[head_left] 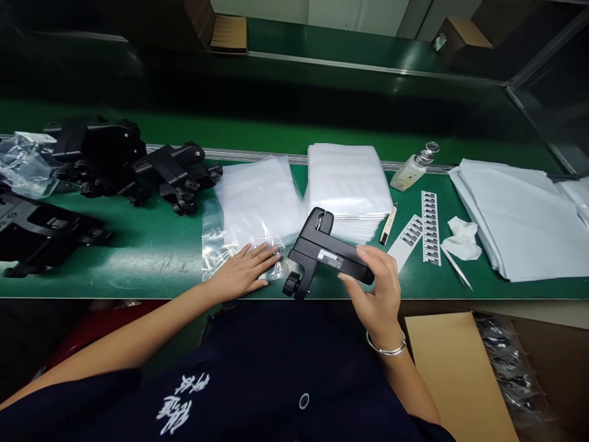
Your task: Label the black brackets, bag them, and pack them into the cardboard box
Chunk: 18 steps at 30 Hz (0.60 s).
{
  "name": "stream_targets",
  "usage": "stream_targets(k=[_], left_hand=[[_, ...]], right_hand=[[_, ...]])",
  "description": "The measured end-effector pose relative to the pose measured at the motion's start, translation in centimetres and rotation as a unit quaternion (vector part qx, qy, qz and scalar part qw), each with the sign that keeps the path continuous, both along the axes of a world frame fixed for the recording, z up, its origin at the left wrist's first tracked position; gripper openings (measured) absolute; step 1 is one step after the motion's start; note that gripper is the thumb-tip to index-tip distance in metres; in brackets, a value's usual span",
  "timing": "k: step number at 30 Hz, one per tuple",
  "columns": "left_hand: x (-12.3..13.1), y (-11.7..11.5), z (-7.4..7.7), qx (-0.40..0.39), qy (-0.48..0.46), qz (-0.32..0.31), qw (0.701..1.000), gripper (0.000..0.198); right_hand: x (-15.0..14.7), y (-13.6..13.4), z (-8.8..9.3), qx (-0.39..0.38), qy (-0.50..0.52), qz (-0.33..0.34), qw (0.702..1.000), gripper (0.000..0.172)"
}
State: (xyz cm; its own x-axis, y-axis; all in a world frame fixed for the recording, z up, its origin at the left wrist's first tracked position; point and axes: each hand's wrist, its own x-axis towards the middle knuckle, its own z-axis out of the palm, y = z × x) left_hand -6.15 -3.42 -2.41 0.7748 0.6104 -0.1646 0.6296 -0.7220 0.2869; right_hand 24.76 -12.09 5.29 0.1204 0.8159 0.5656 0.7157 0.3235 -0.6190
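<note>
A green workbench (142, 258) ran across the view and carried a thick bag stack (347, 178), taken as the reference for all positions. An open carton (460, 368) stood below and to the right of the stack, lower than the bench edge, with wrapped items (508, 368) inside, their details too dark to read. A pile of white sheets (529, 224) lay well to the right of the stack. Several black units (99, 150) sat well to its left. Just beside its left side lay loose bags (257, 196), with a glossy clear bag (212, 236) at their near left edge. The black bracket (319, 242) was held in front of the stack's near left corner, its sticker (330, 258) facing up, print illegible; contact with the bench could not be determined. The right hand (380, 294), in front of the stack's near right corner, pinched the free end of the bracket between thumb and fingers. The left hand (246, 270), to the front left of the stack, lay palm down on the clear bag, fingers extended and slightly spread. Right of the stack stood a capped bottle (411, 169); nearer were two label strips (431, 227), then a crumpled white tissue (462, 239) and white tweezers (456, 267) farther right. A slim cutter (389, 224) lay just beside the stack's right edge.
</note>
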Motion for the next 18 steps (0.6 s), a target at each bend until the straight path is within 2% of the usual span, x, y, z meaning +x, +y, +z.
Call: stream_targets(k=[4,7,9,11,14,18], left_hand=[[0.5,-1.6,-1.0,0.001,0.013,-0.066,0.998,0.061],[2.2,-2.0,-1.1,-0.013,-0.006,-0.097,0.995,0.062],[3.4,-1.1,-1.1,-0.022,-0.004,-0.078,0.997,0.06],[4.3,0.3,-1.0,-0.022,0.005,-0.027,0.999,0.056],[4.4,1.8,-0.8,-0.019,-0.011,0.022,1.0,0.052],[2.3,0.5,-0.4,0.016,-0.054,0.051,0.997,0.062]], right_hand=[[0.5,0.5,-0.9,-0.121,0.176,-0.015,0.977,0.034],[0.6,1.2,-1.1,-0.157,0.252,0.0,0.955,0.025],[0.4,1.6,-0.9,-0.173,0.257,-0.003,0.951,0.024],[0.2,1.8,-0.5,-0.191,0.25,-0.011,0.949,0.025],[0.1,1.9,0.2,-0.205,0.248,-0.014,0.947,0.025],[0.1,1.8,0.8,-0.206,0.251,-0.009,0.946,0.024]])
